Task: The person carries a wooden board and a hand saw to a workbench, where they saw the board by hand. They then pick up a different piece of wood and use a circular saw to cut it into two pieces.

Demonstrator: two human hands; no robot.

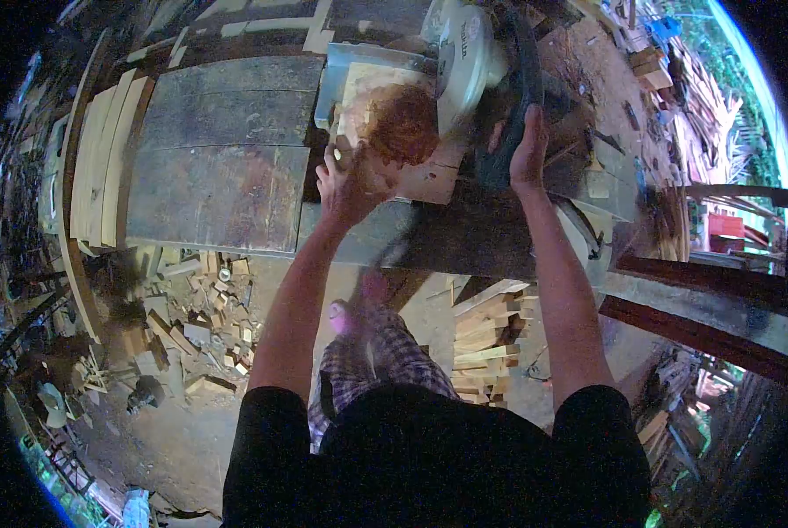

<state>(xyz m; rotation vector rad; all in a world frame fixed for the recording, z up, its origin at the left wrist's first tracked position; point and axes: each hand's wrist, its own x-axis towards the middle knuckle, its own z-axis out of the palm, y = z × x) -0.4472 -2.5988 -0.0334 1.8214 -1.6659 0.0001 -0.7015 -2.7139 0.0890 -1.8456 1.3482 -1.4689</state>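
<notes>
My left hand lies with its fingers spread at the near edge of a pale wooden board on the saw's base. Right beyond its fingertips sits a rounded reddish-brown lump, whose kind is unclear. To the right stands a miter saw with a light Makita blade guard. My right hand is closed round the dark saw handle, thumb on the near side and fingertips showing on the far side. Behind the board runs the blue-grey metal fence.
A worn wooden bench top extends left, with several pale planks along its end. Wood offcuts litter the ground below. Stacked cut pieces lie by my legs. Dark beams stick out at the right.
</notes>
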